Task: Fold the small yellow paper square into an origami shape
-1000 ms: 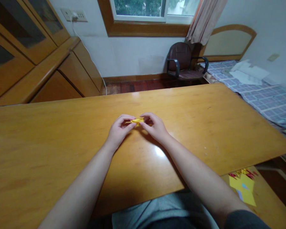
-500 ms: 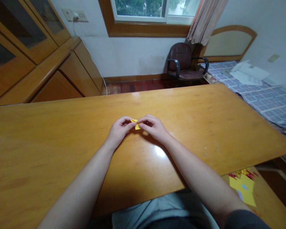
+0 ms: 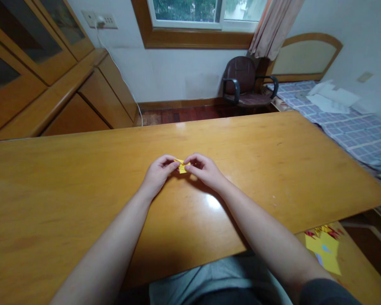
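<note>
A small piece of folded yellow paper (image 3: 182,168) is held between my two hands, just above the wooden table (image 3: 82,178). My left hand (image 3: 159,173) pinches its left side with thumb and fingers. On the right side, my right hand (image 3: 205,168) is closed on the paper in the same way, thumb toward me. The fingertips hide part of the paper, so its full folded shape cannot be made out.
At the lower right, on a lower surface, lie yellow paper sheets (image 3: 328,254) and several small red and yellow pieces (image 3: 325,231). Beyond the table stand a brown armchair (image 3: 241,80) and a bed (image 3: 352,127). A wooden cabinet (image 3: 66,93) lines the left.
The yellow paper shows a little more of its face between my fingertips. My right fingertips have shifted slightly; both arms stay in place.
</note>
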A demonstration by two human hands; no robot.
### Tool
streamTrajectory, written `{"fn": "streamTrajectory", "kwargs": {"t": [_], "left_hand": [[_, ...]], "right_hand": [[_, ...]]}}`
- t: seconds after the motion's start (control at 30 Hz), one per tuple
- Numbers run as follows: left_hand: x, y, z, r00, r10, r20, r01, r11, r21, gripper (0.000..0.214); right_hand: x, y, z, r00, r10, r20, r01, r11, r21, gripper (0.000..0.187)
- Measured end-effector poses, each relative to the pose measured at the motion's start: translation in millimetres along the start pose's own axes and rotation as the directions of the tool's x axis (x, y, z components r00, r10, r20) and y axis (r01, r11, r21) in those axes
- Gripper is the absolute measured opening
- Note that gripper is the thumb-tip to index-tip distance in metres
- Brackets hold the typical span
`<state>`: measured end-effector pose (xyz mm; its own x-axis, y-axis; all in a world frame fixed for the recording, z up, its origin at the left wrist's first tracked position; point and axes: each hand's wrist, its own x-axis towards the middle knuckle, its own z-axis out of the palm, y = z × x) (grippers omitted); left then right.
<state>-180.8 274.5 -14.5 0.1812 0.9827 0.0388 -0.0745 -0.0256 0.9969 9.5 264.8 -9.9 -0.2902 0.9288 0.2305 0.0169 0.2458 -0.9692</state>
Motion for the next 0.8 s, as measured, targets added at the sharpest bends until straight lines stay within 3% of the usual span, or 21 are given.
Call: {"fn": "streamTrajectory", "kwargs": {"t": [0.17, 0.3, 0.47, 0.8], "left_hand": [[-0.2, -1.4, -1.2, 1.0, -0.003, 0.024, 0.005, 0.998, -0.056, 0.024], [-2.5, -0.7, 0.0, 0.997, -0.048, 0.062, 0.052, 0.997, -0.063, 0.034], [-4.8, 2.4, 2.9, 0.998, -0.008, 0.06, 0.011, 0.999, -0.038, 0.028], [-2.8, 6.3, 2.8, 0.983, 0.182, 0.004, -0.177, 0.954, 0.242, 0.023]], "right_hand": [[-0.4, 3.4, 0.6, 0.999, 0.054, -0.007, -0.053, 0.995, 0.089, 0.019], [0.0, 3.2, -1.0, 0.998, 0.057, -0.026, -0.054, 0.995, 0.082, 0.018], [0.1, 1.8, -3.3, 0.999, 0.042, -0.026, -0.04, 0.997, 0.069, 0.015], [2.8, -6.6, -4.9, 0.997, -0.072, -0.002, 0.071, 0.983, -0.171, 0.014]]}}
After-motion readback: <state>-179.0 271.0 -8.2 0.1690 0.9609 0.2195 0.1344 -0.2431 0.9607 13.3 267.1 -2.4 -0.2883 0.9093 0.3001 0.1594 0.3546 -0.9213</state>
